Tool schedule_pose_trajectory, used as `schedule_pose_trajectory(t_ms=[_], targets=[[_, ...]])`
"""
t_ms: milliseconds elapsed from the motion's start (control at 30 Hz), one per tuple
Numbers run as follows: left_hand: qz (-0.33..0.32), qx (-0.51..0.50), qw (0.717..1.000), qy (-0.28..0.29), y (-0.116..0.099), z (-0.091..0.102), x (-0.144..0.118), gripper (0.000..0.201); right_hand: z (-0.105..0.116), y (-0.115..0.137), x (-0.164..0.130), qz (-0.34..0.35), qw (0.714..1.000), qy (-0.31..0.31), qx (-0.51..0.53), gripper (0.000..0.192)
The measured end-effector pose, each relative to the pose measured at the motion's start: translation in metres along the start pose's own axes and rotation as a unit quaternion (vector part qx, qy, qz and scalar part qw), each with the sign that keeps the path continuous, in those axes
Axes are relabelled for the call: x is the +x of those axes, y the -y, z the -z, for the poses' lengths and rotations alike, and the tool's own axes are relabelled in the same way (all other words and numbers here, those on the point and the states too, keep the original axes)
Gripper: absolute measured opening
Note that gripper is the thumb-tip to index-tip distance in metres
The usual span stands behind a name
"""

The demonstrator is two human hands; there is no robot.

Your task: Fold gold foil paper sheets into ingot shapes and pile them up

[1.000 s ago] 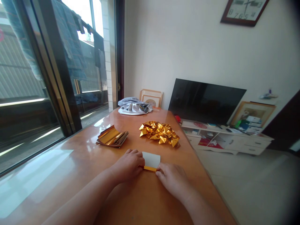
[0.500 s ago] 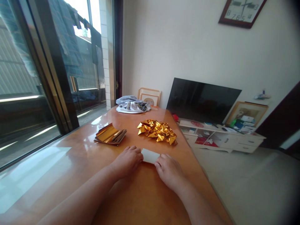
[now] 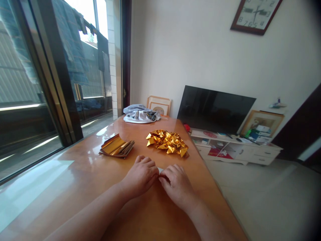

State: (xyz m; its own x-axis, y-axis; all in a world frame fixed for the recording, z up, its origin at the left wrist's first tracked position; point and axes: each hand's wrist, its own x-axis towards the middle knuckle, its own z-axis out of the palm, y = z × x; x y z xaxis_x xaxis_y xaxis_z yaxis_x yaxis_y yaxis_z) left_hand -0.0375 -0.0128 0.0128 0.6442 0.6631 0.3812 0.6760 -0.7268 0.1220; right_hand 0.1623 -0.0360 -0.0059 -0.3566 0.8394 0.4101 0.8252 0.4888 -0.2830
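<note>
My left hand [image 3: 144,174] and my right hand [image 3: 175,180] meet over a small sheet of paper [image 3: 160,170] near the middle of the table. Both are closed on the paper, thumbs and fingers pinching its near edge. Only a pale bit of the sheet shows between them; the rest is covered by my fingers. Beyond my right hand lies a heap of folded gold foil paper pieces [image 3: 167,142]. A stack of gold foil paper sheets [image 3: 117,146], its top sheet curled, rests beyond my left hand.
The glossy wooden table [image 3: 100,187] runs toward the wall. Folded cloth [image 3: 140,113] lies at its far end, in front of leaning picture frames [image 3: 160,104]. A television [image 3: 215,108] stands on a white cabinet [image 3: 240,152] to the right. Glass sliding doors [image 3: 57,83] line the left.
My hands have come together along the near edge of the paper, from its two sides, and now cover most of it. The view has shifted slightly.
</note>
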Motion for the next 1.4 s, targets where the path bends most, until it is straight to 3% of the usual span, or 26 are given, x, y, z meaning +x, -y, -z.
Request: schedule_pose_trajectory(t_ms=[167,467,567,633,733,800,933,1067,1133,1233,1400], targets=[[-0.018,0.007,1.0,-0.023,-0.001,0.002,-0.001,0.024,0.004,-0.004,0.0,0.01,1.0,-0.002,0.001,0.015],[-0.009,0.028,0.999,-0.036,0.003,0.007,-0.002,0.028,0.022,-0.02,-0.002,-0.036,0.999,0.013,-0.02,0.015],[0.003,0.035,0.999,-0.037,0.005,0.008,-0.002,0.03,0.02,-0.017,-0.002,-0.041,0.999,-0.014,-0.012,0.004],[0.005,0.03,0.999,-0.038,0.005,0.008,-0.002,0.028,0.017,-0.013,-0.002,-0.023,1.0,-0.013,-0.001,0.016],[-0.01,0.02,0.999,-0.033,0.003,0.004,-0.001,0.027,0.011,-0.006,-0.003,0.008,1.0,0.01,0.002,0.009],[-0.017,0.019,0.999,-0.03,0.004,0.003,-0.001,0.028,0.01,-0.004,-0.003,0.01,1.0,0.013,-0.008,0.015],[0.005,0.029,0.999,-0.033,0.017,0.007,-0.003,0.028,0.016,-0.011,-0.003,-0.009,1.0,0.001,-0.027,0.018],[0.074,0.044,0.995,-0.057,0.038,0.013,-0.009,0.027,0.02,-0.02,-0.002,-0.043,0.998,-0.03,-0.047,0.017],[0.114,0.013,0.991,-0.073,0.041,0.011,-0.01,0.023,0.017,-0.021,-0.001,-0.062,0.995,-0.054,-0.056,0.016],[0.157,-0.119,0.978,-0.067,0.029,-0.002,-0.007,0.02,0.009,-0.014,-0.002,-0.069,0.992,-0.076,-0.068,0.017],[0.217,-0.334,0.916,-0.039,0.002,-0.027,0.003,0.033,-0.004,0.002,-0.005,-0.054,0.994,-0.075,-0.063,0.017]])
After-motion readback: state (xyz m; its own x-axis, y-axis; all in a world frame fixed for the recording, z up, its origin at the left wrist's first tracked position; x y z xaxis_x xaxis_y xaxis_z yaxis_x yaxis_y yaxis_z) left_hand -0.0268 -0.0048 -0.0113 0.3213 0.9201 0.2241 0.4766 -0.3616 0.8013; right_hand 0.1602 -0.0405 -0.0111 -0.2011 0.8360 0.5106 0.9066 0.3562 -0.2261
